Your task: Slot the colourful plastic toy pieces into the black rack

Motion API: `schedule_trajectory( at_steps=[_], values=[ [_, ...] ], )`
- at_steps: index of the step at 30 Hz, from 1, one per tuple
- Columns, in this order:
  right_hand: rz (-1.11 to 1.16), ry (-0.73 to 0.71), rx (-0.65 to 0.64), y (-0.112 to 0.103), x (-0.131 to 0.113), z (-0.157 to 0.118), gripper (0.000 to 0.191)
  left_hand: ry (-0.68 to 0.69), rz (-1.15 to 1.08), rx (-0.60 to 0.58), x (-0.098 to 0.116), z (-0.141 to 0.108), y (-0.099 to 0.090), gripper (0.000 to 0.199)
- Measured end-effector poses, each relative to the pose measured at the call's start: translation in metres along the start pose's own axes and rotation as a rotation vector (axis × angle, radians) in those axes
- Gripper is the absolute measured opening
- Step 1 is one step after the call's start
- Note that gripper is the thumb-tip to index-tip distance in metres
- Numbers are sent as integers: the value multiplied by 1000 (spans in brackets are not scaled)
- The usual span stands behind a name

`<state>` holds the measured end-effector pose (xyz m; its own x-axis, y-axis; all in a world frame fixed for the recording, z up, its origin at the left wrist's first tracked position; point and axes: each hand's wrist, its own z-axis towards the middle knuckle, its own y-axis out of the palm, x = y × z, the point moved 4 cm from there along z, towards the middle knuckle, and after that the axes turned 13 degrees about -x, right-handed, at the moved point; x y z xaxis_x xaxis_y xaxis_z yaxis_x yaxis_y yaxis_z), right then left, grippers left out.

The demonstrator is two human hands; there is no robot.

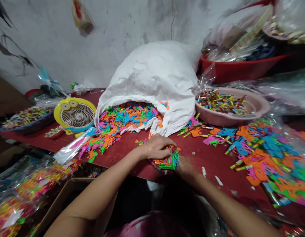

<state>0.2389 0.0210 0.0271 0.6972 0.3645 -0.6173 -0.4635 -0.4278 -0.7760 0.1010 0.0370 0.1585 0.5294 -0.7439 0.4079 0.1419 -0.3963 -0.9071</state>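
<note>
Gripping plastic bunch (171, 162) | your left hand (156, 147) curls closed over top; your right hand (184, 167) meets right side, closure cannot tell | probably light, slippery; hold both ends

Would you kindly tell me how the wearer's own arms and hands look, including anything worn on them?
The left forearm and right forearm are bare, with no sleeve, watch or bracelet visible. The left hand and right hand wear no gloves; the right is partly hidden, so rings there are uncertain. A pinkish patterned garment shows below.
</note>
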Motion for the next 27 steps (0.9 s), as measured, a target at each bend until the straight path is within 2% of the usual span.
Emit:
schedule_trajectory(
  at_steps=[3,6,10,12,15,17,19,22,25,27],
  values=[
    [-63,16,-22,-2,-11,-2,31,-20,28,-1,2,1,-1,39],
    [-98,23,-12,-7,-19,-12,27,-50,27,3,5,0,0,33],
    [-146,19,104,-28,-6,-48,35,-206,28,59,0,-4,2,36],
    [-234,145,230,-49,14,-79,29,-318,62,94,-4,-4,2,37],
    [-395,506,360,-84,51,-130,32,-548,150,129,-8,-1,0,38],
    [-474,746,395,-103,71,-156,38,-673,191,130,-7,4,-1,38],
    [-499,901,411,-113,84,-170,45,-727,199,121,-4,12,-2,40],
    [-477,976,441,-115,89,-171,52,-733,185,90,1,20,-5,42],
    [-423,974,399,-113,88,-164,46,-699,171,45,-2,19,-12,43],
    [-381,967,373,-116,90,-165,40,-609,157,23,-7,16,-17,46]
  ],
)
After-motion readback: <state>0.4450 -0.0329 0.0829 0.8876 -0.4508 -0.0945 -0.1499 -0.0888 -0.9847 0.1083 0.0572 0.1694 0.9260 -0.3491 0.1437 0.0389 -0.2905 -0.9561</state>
